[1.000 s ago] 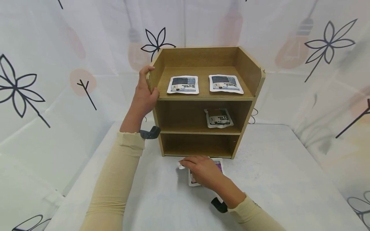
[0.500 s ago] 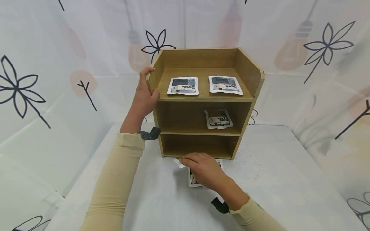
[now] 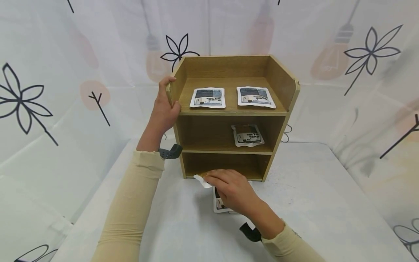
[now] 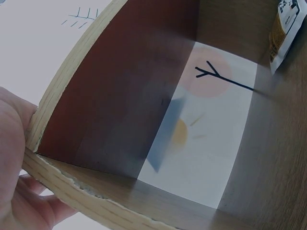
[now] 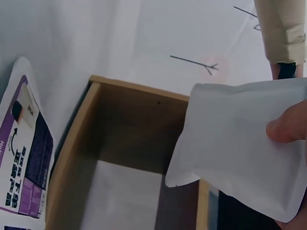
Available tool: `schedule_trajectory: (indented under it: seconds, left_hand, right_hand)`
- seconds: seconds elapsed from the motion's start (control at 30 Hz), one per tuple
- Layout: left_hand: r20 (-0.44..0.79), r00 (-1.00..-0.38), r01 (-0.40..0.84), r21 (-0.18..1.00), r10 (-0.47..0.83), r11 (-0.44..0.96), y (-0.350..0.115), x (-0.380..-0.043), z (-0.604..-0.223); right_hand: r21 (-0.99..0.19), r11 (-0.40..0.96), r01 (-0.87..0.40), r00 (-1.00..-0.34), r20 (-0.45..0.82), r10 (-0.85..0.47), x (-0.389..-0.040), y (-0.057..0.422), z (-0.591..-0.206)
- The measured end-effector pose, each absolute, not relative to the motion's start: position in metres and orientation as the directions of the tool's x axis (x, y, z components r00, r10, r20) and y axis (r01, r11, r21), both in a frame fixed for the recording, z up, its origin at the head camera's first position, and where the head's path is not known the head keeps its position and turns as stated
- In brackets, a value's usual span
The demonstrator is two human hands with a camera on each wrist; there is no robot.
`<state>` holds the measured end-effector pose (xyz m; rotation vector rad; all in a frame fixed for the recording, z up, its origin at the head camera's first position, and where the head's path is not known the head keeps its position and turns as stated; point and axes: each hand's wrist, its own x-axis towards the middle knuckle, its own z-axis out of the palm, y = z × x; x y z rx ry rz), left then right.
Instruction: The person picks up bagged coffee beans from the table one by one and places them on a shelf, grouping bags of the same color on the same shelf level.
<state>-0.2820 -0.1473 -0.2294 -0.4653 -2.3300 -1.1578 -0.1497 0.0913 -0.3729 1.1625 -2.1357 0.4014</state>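
Note:
My left hand (image 3: 163,109) grips the front edge of the left side panel of a small three-tier wooden shelf (image 3: 226,66). In the left wrist view, thumb and fingers of that hand (image 4: 19,167) wrap the panel's corner. My right hand (image 3: 234,191) pinches a flat sealed pouch (image 5: 240,143), its plain white back towards the right wrist camera. The pouch is low, just before the bottom compartment (image 3: 226,163). Beneath the right hand, another pouch (image 3: 220,204) lies on the table, partly covered; the right wrist view shows purple print on a pouch (image 5: 24,158).
Two blue-and-white pouches lie side by side on the top tier, one left (image 3: 208,97) and one right (image 3: 256,96). A brown-labelled pouch (image 3: 247,135) is at the right of the middle tier. A white cloth-like backdrop (image 3: 114,43) surrounds the white table (image 3: 311,189).
My right hand has lifted the pouch a little, up and left towards the bottom compartment, and more of it shows. The left hand keeps its grip on the shelf.

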Motion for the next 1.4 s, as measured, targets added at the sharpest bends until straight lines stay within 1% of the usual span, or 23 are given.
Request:
schedule_trajectory:
  seconds: [0.2, 0.53, 0.7, 1.03, 1.4]
  left_hand:
    - [0.575, -0.814, 0.51, 0.637, 0.084, 0.578, -0.147, -0.282, -0.23]
    - [0.564, -0.821, 0.497, 0.637, 0.083, 0.589, -0.146, -0.281, -0.229]
    - [0.573, -0.816, 0.504, 0.634, 0.082, 0.587, -0.146, -0.281, -0.229]
    - [0.573, -0.815, 0.505, 0.633, 0.084, 0.587, -0.147, -0.281, -0.23]
    - [0.575, -0.813, 0.512, 0.634, 0.089, 0.58, -0.147, -0.281, -0.229]
  right_hand:
    - [0.03, 0.536, -0.844, -0.36, 0.709, -0.607, -0.15, 0.092, -0.367]
    - [0.02, 0.515, -0.857, -0.321, 0.761, -0.564, -0.153, 0.092, -0.361]
    - [0.031, 0.516, -0.856, -0.299, 0.785, -0.543, -0.155, 0.091, -0.359]
    - [0.037, 0.526, -0.85, -0.283, 0.81, -0.514, -0.161, 0.089, -0.356]
    - [0.06, 0.527, -0.847, -0.23, 0.853, -0.468, -0.172, 0.088, -0.36]
